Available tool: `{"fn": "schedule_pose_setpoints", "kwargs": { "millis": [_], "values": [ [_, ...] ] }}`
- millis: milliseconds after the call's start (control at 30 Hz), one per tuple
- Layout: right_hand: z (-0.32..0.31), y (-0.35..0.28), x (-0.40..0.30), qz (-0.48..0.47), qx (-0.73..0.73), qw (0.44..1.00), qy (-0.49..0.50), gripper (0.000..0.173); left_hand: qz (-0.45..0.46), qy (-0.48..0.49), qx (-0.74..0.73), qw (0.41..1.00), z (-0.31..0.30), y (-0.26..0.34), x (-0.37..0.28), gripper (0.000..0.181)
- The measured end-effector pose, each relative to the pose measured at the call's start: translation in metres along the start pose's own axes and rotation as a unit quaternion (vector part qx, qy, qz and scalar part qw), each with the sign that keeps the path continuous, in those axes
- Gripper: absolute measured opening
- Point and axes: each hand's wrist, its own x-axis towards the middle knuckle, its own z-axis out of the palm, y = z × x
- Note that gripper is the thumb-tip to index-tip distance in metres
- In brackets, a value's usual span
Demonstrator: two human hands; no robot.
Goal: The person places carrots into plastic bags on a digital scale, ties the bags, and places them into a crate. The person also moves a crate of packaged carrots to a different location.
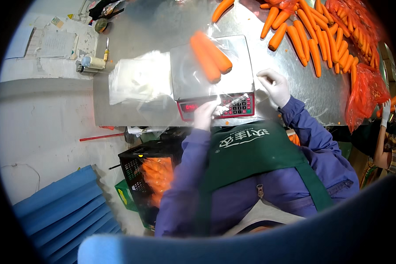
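Two blurred carrots (211, 57) lie side by side over the steel pan (241, 46) of a digital scale, with clear plastic film around them, apparently a bag. My left hand (206, 112), in a white glove, pinches the near end of that clear plastic bag (232, 103) in front of the pan, partly covering the scale's red keypad panel (250, 105). Just right of the scale, my right hand (274, 86), also gloved, is raised with thumb and fingertips close together. Whether it grips any film is not visible. Left of the pan lies a stack of clear plastic bags (140, 77).
Loose carrots (312, 39) and red plastic bags (366, 95) cover the right of the steel table (158, 29). A black crate (135, 171) of bagged carrots stands below at left. A knife (106, 49) lies near the left edge. A co-worker's gloved hand (385, 112) shows at far right.
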Motion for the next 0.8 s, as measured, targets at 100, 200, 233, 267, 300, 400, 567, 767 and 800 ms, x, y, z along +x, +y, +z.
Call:
{"fn": "schedule_pose_setpoints", "kwargs": {
  "millis": [100, 200, 233, 267, 300, 400, 567, 767, 800],
  "values": [
    [0.043, -0.038, -0.004, -0.092, -0.023, 0.981, -0.172, 0.012, 0.009, 0.042, 0.024, 0.999, -0.008, -0.012, 0.002, 0.022],
    [0.080, -0.035, -0.006, -0.215, -0.141, 0.948, -0.187, 0.008, 0.001, 0.036, 0.017, 0.999, -0.001, 0.002, -0.001, 0.022],
    [0.089, -0.033, -0.007, -0.241, -0.178, 0.936, -0.182, 0.005, 0.004, 0.027, 0.020, 0.999, -0.001, 0.002, 0.000, 0.022],
    [0.093, -0.030, -0.009, -0.227, -0.199, 0.934, -0.191, 0.005, 0.007, 0.018, 0.023, 1.000, -0.002, 0.003, 0.001, 0.022],
    [0.097, -0.029, -0.010, -0.213, -0.220, 0.931, -0.201, 0.007, 0.009, 0.015, 0.025, 1.000, -0.004, 0.001, 0.001, 0.022],
    [0.084, -0.025, -0.019, -0.227, -0.178, 0.936, -0.200, 0.009, 0.008, 0.019, 0.032, 0.999, -0.008, -0.001, 0.001, 0.022],
    [-0.037, 0.032, -0.051, -0.009, -0.358, 0.847, -0.392, 0.015, -0.008, 0.023, 0.023, 0.999, -0.007, 0.007, -0.003, 0.019],
    [0.031, -0.029, -0.021, -0.144, -0.168, 0.947, -0.234, 0.015, 0.027, 0.015, 0.024, 0.999, 0.001, 0.007, -0.003, 0.018],
    [0.049, -0.027, -0.015, -0.138, -0.158, 0.949, -0.237, 0.014, 0.033, 0.011, 0.019, 0.999, 0.001, 0.007, -0.003, 0.018]
  ]
}}
